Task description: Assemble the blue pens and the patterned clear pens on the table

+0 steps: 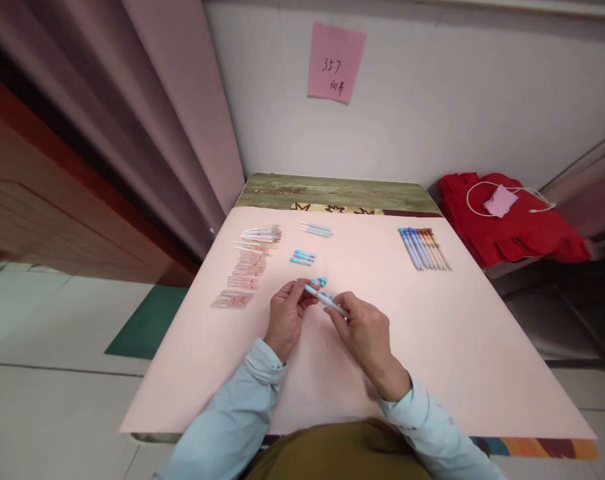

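A pale blue and white pen [326, 299] is held slantwise between both hands, over the middle of the table. My left hand [288, 313] is closed on its upper left end, thumb and fingertips pinching it. On the lower right end, my right hand [363, 328] grips with thumb and bent fingers. Just beyond the pen lie small light blue pen parts [323, 281], some partly hidden by my fingers. Farther off are several blue pen barrels [303, 257], and behind them a few slim pale blue pieces [316, 229].
Rows of clear and pinkish pen parts [245, 272] lie along the left of the pink-covered table [447, 360]. Blue and brown pens [424, 249] are lined up at the back right. Beyond the right edge, a red cloth [527, 233] carries a white cable. A wall rises behind.
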Motion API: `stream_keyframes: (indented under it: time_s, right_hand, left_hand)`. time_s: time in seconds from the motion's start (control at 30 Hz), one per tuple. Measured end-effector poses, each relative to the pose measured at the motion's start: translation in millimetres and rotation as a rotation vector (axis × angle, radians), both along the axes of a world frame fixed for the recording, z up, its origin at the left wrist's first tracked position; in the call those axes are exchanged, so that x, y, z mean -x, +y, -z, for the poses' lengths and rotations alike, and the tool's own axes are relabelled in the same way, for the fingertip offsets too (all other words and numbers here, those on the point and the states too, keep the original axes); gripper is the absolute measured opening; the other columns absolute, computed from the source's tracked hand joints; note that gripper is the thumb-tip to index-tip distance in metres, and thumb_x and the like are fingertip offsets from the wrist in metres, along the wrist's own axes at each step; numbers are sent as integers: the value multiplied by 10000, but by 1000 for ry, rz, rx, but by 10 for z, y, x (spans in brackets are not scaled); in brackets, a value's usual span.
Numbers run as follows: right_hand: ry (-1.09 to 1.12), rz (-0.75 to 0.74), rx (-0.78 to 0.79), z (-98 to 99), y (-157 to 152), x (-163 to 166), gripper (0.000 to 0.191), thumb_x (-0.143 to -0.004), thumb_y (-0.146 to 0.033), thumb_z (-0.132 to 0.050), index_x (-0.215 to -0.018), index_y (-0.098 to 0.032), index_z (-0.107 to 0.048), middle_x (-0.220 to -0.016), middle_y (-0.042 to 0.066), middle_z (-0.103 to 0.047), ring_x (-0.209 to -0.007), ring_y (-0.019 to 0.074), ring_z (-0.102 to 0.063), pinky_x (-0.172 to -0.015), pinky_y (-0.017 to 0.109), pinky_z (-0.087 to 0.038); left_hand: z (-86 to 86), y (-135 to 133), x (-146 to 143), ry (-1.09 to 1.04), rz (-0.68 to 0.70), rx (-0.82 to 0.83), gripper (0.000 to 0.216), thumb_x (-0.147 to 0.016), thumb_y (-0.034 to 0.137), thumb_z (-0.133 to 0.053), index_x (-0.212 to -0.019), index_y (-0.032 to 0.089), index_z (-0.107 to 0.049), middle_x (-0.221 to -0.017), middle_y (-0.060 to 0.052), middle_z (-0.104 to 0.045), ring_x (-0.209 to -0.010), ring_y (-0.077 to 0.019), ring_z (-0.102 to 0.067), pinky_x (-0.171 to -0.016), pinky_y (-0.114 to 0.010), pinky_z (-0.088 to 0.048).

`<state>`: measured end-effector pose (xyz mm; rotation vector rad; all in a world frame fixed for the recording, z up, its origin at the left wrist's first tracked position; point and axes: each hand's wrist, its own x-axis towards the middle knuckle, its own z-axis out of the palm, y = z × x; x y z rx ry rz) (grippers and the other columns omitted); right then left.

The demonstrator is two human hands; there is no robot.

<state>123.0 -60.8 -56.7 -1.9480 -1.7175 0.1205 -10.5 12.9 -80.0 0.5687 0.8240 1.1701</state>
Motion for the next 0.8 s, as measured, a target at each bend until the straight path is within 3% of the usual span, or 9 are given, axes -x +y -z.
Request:
stream_keyframes:
  time_s: [0.1, 0.33, 0.5, 0.63, 0.8]
  right_hand:
    - [-23, -6, -29, 17, -8, 9, 297, -940, -451, -503, -826, -212, -638, -675, 22, -693, -588, 157, -612, -538, 245, -277]
    - [160, -21, 91, 12, 7, 30, 423, -995, -433, -382, -746, -220, -649, -547, -4, -636, -481, 131, -566, -505, 238, -265]
    - [151, -26, 142, -6, -16, 24, 322, -964, -446, -462, -843, -238, -677, -602, -16, -667, -511, 135, -597, -523, 231, -297]
    - [109, 2, 59, 9, -47, 7, 302, -871, -504, -604, -1011, -245, -671, -656, -21, -693, -560, 149, -630, -542, 231, -320]
    - [96, -36, -39, 55, -59, 10, 223, -921, -397, -552, -863, -226, -684, -692, -5, -709, -573, 135, -629, -554, 233, -331]
  left_hand:
    - [10, 4, 10, -10, 44, 13, 282, -741, 368, -764, -845, 117, -692, -787, -77, -728, -667, -130, -665, -630, -226, -526]
    - [29, -7, 6, -24, 67, 20, 263, -758, 364, -749, -852, 126, -689, -780, -75, -726, -673, -135, -668, -649, -237, -519]
    - [7, -19, -11, -31, 31, 32, 276, -746, 369, -760, -865, 132, -687, -791, -67, -726, -697, -152, -678, -712, -284, -538]
    - [-20, -15, -10, 5, -3, 9, 293, -735, 377, -768, -852, 121, -686, -790, -71, -723, -679, -130, -660, -664, -241, -523]
    - [-1, -15, -5, 4, 32, 5, 283, -732, 376, -768, -834, 125, -687, -767, -62, -717, -673, -129, -657, -620, -222, -507]
